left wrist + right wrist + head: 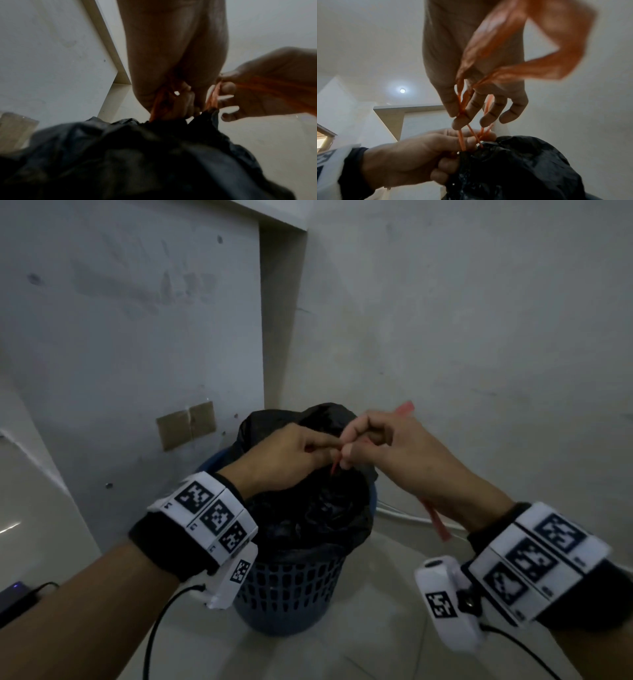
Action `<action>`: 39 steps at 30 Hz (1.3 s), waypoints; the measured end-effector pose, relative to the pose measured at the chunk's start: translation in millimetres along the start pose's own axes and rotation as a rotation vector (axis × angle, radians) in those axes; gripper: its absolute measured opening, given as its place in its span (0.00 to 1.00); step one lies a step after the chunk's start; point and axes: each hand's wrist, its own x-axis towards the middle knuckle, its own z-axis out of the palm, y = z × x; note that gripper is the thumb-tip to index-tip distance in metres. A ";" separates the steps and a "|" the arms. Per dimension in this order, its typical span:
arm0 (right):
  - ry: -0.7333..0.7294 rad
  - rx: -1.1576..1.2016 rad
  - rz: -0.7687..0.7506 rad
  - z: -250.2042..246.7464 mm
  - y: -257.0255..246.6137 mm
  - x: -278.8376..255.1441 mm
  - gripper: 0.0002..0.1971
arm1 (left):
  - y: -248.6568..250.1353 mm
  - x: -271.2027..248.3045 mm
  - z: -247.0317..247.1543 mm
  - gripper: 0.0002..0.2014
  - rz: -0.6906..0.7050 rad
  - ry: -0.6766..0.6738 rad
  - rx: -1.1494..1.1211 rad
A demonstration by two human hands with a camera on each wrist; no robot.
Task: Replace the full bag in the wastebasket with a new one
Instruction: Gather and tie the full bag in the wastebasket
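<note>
A blue mesh wastebasket (291, 590) stands on the floor in a wall corner, with a full black bag (308, 508) bulging out of its top. My left hand (334, 447) grips the gathered neck of the bag (513, 169) together with the red drawstring. My right hand (346, 451), just above and touching the left, pinches the strands of the drawstring (462, 102) between thumb and forefinger. The drawstring's wide loop (547, 47) trails back over my right palm; its ends (435, 522) stick out beside my right wrist. In the left wrist view my left hand (173, 104) holds the drawstring (157, 104) above the bag (137, 155).
Grey walls close in behind and to the right of the basket, with a pillar edge (274, 320) in the corner. A brown taped patch (186, 424) is on the left wall. A white cable (404, 517) runs along the floor at right. A dark device (13, 597) lies at left.
</note>
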 end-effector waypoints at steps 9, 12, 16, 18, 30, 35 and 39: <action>0.099 0.311 0.133 10.2 -6.9 9.8 0.20 | 0.8 -10.4 0.3 0.20 -0.022 -0.036 -0.095; 0.149 0.326 0.116 17.9 -3.3 13.7 0.15 | -4.4 -15.0 0.8 0.21 0.044 -0.013 -0.185; 0.188 0.327 0.093 23.7 4.1 17.3 0.08 | -2.3 -18.4 4.5 0.13 -0.043 -0.061 -0.366; 0.170 0.361 0.120 23.4 4.0 17.8 0.11 | -5.6 -17.8 2.4 0.19 -0.052 -0.074 -0.337; 0.153 0.530 0.217 26.6 -14.4 16.2 0.27 | -5.4 -13.4 22.6 0.15 0.039 0.033 -0.239; 0.217 0.517 0.115 31.1 -11.5 14.3 0.31 | -11.2 -8.3 21.1 0.16 -0.142 0.274 -0.671; 0.321 0.373 -0.005 42.2 7.0 16.0 0.21 | -17.7 -7.8 18.2 0.15 -0.187 0.324 -0.799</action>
